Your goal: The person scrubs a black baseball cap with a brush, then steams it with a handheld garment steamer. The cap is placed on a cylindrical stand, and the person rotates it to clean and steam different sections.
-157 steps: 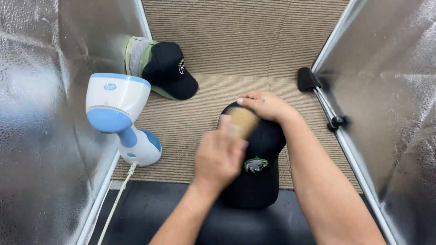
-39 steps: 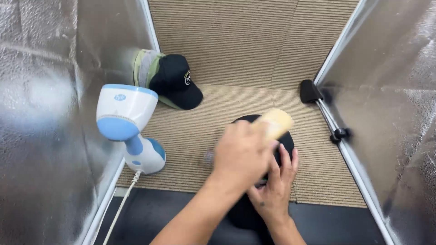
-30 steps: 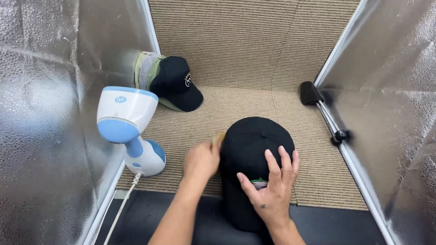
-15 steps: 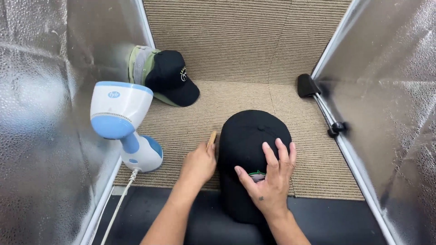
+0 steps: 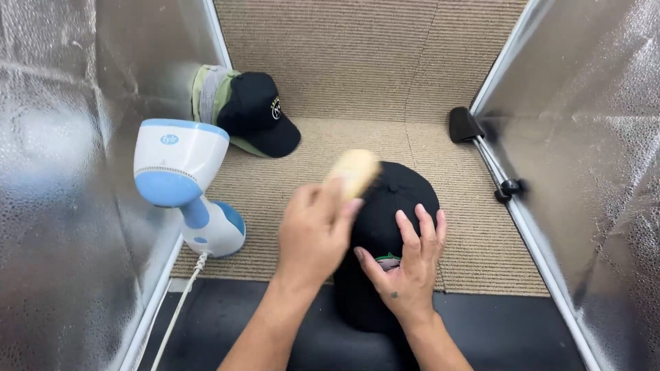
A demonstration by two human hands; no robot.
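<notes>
At centre frame the left hand [image 5: 317,230] holds a pale tan brush [image 5: 354,170] against the crown of a black fabric baseball cap [image 5: 392,227]. The right hand [image 5: 405,264] lies flat on the cap's front, fingers spread. At left stands a white and blue handheld steamer [image 5: 185,182]. At upper left, a stack of caps [image 5: 244,110] rests on the beige ribbed worktop [image 5: 474,233].

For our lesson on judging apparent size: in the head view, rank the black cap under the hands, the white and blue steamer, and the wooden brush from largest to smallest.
1. White and blue steamer and black cap: too alike to rank; hands hide part of the cap.
2. Wooden brush: clearly smallest, partly covered by the left hand.
</notes>
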